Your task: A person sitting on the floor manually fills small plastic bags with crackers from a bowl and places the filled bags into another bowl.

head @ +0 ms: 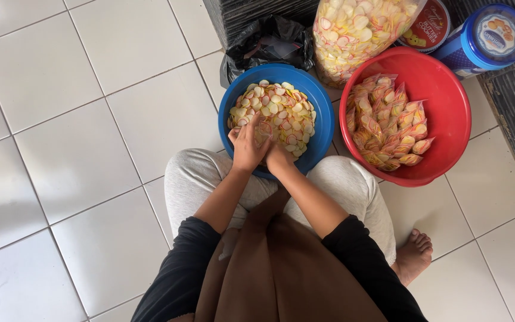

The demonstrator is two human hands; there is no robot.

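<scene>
A blue bowl full of small round crackers, pale yellow with pink rims, stands on the floor in front of my knees. My left hand and my right hand meet at the bowl's near edge. The left hand's fingers curl over a small clear bag that holds some crackers, and the right hand is pressed against it from below. How the right hand's fingers lie is hidden behind the left hand.
A red bowl to the right holds several small filled bags. Behind it stand a large clear sack of crackers, a round red tin and a blue tin. A black plastic bag lies behind the blue bowl. White tiles stretch left.
</scene>
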